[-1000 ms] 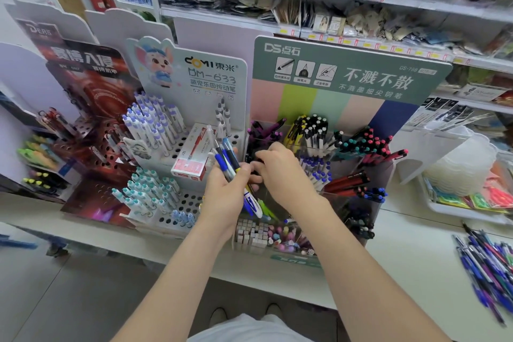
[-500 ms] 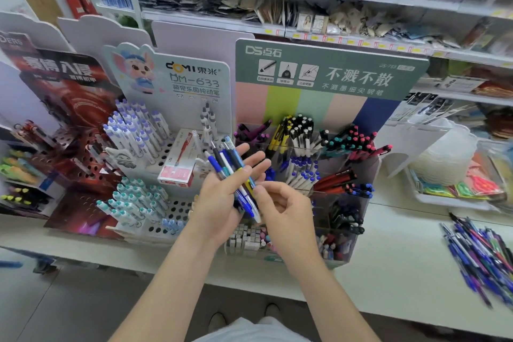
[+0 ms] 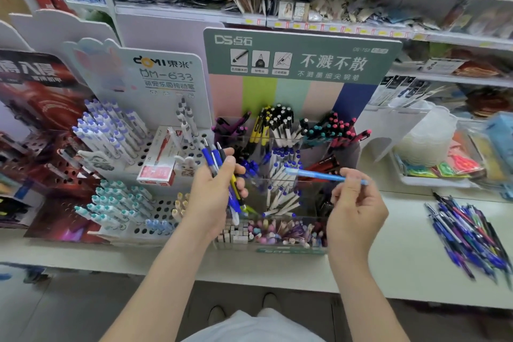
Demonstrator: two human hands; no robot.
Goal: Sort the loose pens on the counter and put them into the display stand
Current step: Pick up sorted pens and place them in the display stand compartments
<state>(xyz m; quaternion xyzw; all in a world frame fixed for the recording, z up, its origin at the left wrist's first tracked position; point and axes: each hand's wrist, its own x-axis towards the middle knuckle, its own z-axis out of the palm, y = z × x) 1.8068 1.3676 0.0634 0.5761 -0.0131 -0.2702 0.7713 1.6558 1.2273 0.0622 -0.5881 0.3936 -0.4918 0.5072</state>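
Head-worn view of a shop counter [image 3: 402, 247], white and smooth, with two bare hands raised before a display stand [image 3: 294, 94].

The stand, at 12 o'clock from the hands, is clear plastic split into compartments crowded with upright pens. It has a green header board over five pastel stripes.

The left hand [image 3: 215, 194] is curled round a bundle of pens [image 3: 213, 157], slim plastic barrels, mostly blue with one yellow. At least four tops show, but the exact count cannot be told. They slant from 11 o'clock above the thumb to 5 o'clock below the palm.

The right hand [image 3: 356, 211] pinches one light blue pen [image 3: 316, 175] between thumb and forefinger near its 3 o'clock end. The other fingers are loosely bent. The pen lies nearly level, and most of its length reaches toward 9 o'clock from the pinch, in front of the stand's middle compartments.

At 4 o'clock, well apart from both hands, one heap of loose pens [image 3: 469, 233] lies on the counter, blue, purple and red barrels, too tangled to count.

At 9 o'clock stands one white perforated rack [image 3: 166, 78] with a red and white box [image 3: 156, 166] resting on it.
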